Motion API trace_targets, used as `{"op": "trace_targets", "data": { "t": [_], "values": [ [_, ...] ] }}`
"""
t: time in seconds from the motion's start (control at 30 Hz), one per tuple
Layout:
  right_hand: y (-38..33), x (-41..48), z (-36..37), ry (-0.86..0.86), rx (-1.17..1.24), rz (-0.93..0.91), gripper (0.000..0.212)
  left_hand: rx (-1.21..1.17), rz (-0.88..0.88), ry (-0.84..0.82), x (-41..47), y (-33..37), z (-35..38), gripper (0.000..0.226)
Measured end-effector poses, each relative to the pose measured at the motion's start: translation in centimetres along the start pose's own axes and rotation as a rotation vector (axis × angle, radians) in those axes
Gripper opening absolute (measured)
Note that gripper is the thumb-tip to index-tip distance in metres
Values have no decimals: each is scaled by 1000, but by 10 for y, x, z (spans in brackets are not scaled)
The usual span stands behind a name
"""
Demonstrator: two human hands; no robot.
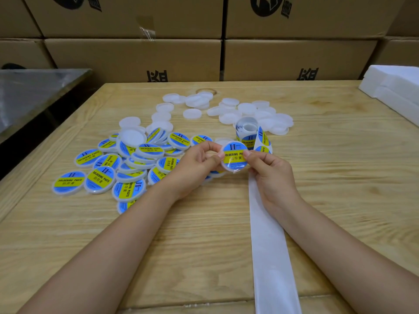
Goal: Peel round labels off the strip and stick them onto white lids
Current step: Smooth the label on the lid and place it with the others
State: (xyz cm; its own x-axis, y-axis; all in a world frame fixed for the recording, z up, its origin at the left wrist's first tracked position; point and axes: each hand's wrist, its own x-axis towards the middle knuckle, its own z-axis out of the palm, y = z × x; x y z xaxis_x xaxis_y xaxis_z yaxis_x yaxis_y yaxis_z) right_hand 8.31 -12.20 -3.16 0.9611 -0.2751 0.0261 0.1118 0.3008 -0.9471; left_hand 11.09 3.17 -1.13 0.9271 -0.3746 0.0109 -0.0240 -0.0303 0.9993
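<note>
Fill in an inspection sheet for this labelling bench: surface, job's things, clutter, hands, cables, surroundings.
Surface: pale wooden table.
Job's things: held lid, labelled; labelled lids heaped left; plain lids farther back; label roll beside them; empty strip trailing toward the person.
Clutter: nothing seen.
Hands: left hand and right hand both pinch the held lid.
Cables: nothing seen.
Surroundings: cardboard boxes stacked behind; foam blocks far right; metal table left.

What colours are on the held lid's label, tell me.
The label is blue with a yellow band and dark lettering; head view.
</note>
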Motion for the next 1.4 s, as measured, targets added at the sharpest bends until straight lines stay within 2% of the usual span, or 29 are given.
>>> {"op": "trace_targets", "data": {
  "t": [0.17, 0.37, 0.63, 0.73, 0.83, 0.87, 0.97, 1.2, 1.4],
  "values": [
    [-1, -4, 1, 66, -192, -158, 15, -2, -13, 13, 1, -2, 1, 10],
    [-3, -12, 5, 129, -479, -392, 17, -181, 7, -19, 2, -2, 3, 12],
    [-2, -14, 7, 210, -527, -496, 8, -311, 19, -39, 6, -3, 8, 8],
    [-3, -14, 8, 211, -509, -507, 18, -315, 16, -33, 6, -4, 9, 9],
    [-4, -14, 8, 179, -439, -440, 55, -304, 15, -48, 5, -5, 7, 6],
    [-4, -13, 7, 179, -412, -411, 51, -298, 18, -59, 5, -5, 7, 6],
    [-4, -9, 5, 211, -398, -362, 10, -263, 28, -113, 4, -6, 5, 8],
    [-1, -5, 4, 272, -386, -292, 30, -131, 81, -190, 2, -11, 9, 8],
    [-1, -7, 10, 170, -502, -233, 31, -160, 155, -155, 2, -13, 12, 8]
  ]
}}
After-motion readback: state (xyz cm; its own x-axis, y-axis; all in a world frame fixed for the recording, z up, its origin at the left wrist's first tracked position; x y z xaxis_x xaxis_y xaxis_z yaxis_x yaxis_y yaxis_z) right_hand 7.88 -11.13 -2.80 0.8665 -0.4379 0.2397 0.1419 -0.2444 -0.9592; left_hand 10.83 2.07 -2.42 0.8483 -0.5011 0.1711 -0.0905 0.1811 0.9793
